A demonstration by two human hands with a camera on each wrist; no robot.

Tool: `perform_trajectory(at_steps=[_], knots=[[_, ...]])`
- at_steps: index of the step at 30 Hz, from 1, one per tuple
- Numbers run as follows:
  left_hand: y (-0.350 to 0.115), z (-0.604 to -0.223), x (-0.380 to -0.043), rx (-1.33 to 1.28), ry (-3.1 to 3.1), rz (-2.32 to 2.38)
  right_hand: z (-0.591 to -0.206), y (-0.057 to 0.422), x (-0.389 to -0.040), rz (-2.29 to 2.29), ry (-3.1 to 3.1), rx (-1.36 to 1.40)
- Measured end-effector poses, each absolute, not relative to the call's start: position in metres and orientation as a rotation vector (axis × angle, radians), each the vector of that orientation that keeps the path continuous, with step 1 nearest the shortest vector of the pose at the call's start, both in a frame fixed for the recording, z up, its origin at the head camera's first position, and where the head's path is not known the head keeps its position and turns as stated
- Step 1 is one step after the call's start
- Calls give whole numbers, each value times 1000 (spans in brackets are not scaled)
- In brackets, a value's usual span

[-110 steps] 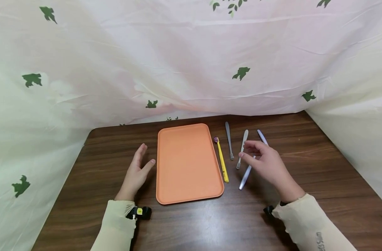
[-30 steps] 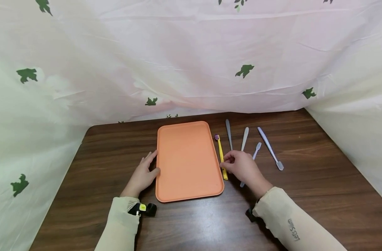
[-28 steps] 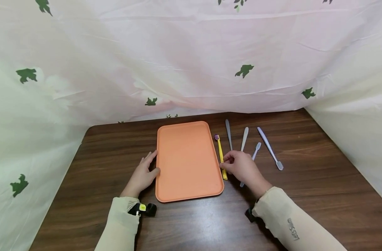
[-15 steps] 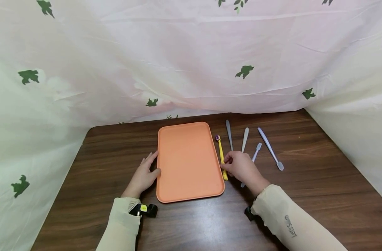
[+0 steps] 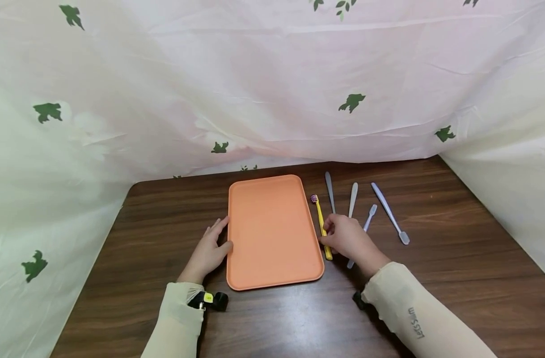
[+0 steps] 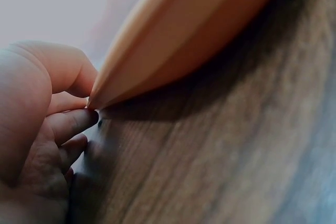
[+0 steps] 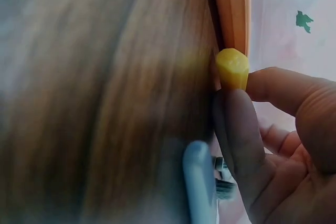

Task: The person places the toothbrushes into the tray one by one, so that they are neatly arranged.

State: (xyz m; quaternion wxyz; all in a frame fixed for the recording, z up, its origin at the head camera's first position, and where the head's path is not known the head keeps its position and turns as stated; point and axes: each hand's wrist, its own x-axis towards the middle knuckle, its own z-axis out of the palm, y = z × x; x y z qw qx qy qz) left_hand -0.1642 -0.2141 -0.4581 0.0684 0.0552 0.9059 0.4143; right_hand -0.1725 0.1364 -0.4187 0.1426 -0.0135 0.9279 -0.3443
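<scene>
An orange tray (image 5: pixel 274 231) lies on the table. My left hand (image 5: pixel 208 252) is at its left edge, and in the left wrist view the thumb and forefinger (image 6: pixel 71 124) pinch the rim. A yellow toothbrush (image 5: pixel 320 215) with a purple-and-white head lies along the tray's right side. My right hand (image 5: pixel 347 238) pinches its handle between thumb and forefinger, the tips close to the tray's edge. The right wrist view shows the yellow handle end (image 7: pixel 232 69) between those fingers. The heads of the dark grey toothbrush (image 5: pixel 330 191) and the pale grey toothbrush (image 5: pixel 353 199) are hidden by that hand.
A short lavender toothbrush (image 5: pixel 369 216) passes partly under the right hand. Farther right lies a longer lavender toothbrush (image 5: pixel 387 206) with a clear head cover. A patterned cloth (image 5: pixel 272 89) hangs behind and beside the brown wooden table (image 5: pixel 451 238).
Since the oldest frame my left hand has come onto the tray's edge. My right hand has moved left from the lavender toothbrushes to the yellow one. Over the last second both hands stay in place.
</scene>
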Motion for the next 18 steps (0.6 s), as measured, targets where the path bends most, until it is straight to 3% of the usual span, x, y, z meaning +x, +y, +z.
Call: perform_trajectory(at_steps=[18], knots=[[-216, -461, -165, 205, 2735, 1252, -419, 139, -167, -1286, 2569, 4]])
